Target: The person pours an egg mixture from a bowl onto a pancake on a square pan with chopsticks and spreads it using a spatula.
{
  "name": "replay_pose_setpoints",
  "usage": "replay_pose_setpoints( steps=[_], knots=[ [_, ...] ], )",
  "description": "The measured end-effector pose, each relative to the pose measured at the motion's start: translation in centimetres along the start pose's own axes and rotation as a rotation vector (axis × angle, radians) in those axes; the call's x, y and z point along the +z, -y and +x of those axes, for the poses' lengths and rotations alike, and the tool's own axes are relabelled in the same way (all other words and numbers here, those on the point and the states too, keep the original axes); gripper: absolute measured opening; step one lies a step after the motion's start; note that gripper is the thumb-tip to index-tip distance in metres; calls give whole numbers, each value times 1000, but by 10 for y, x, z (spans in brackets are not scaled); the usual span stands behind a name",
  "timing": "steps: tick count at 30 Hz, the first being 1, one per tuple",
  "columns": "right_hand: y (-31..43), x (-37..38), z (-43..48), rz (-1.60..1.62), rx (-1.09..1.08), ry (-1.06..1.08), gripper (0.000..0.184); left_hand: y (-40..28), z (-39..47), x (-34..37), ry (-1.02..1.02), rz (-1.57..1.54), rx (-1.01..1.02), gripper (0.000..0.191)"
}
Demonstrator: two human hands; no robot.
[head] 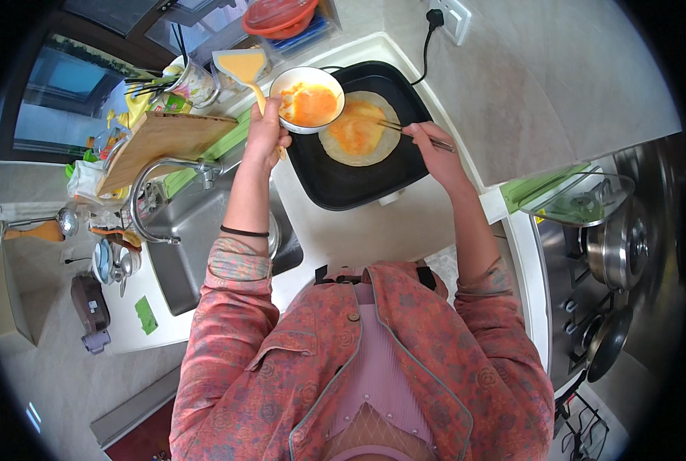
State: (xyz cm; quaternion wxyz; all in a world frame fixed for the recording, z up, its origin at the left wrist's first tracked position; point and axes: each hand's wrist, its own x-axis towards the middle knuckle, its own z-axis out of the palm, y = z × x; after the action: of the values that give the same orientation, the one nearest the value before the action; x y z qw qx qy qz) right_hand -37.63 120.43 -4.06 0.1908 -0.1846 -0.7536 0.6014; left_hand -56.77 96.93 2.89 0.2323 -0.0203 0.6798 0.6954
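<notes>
A round flatbread (377, 154) topped with orange beaten egg lies in a square black electric griddle (343, 193). With my right hand (432, 150) I grip a pair of metal chopsticks (400, 127), their tips in the egg on the flatbread. My left hand (268, 129) holds a white bowl (307, 128) of orange egg mixture over the griddle's left edge. A yellow-and-white spatula (242, 64) is in that same hand, blade up, its handle running down through the grip.
To the left are a steel sink (187, 259), a curved faucet (135, 201) and a wooden cutting board (176, 141). A black plug (434, 18) sits in the wall socket. On the right, a steel pot (611, 248) and a frying pan (608, 346) stand at the stove.
</notes>
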Motion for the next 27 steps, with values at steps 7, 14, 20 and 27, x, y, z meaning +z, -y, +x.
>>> replay_pose_setpoints(
  steps=[7, 14, 20, 27],
  knots=[
    [8, 48, 17, -51, -150, 140, 17, -1, 1, 2, 13, -8, 0, 37],
    [2, 19, 22, -122, -110, -18, 22, -4, -5, 0, 11, -12, 4, 37],
    [11, 9, -2, -18, -116, -17, 15, -3, -5, -2, -3, -13, 11, 36],
    [8, 27, -10, -143, -132, 154, 16, 0, -4, 2, 10, -30, -1, 36]
  ],
)
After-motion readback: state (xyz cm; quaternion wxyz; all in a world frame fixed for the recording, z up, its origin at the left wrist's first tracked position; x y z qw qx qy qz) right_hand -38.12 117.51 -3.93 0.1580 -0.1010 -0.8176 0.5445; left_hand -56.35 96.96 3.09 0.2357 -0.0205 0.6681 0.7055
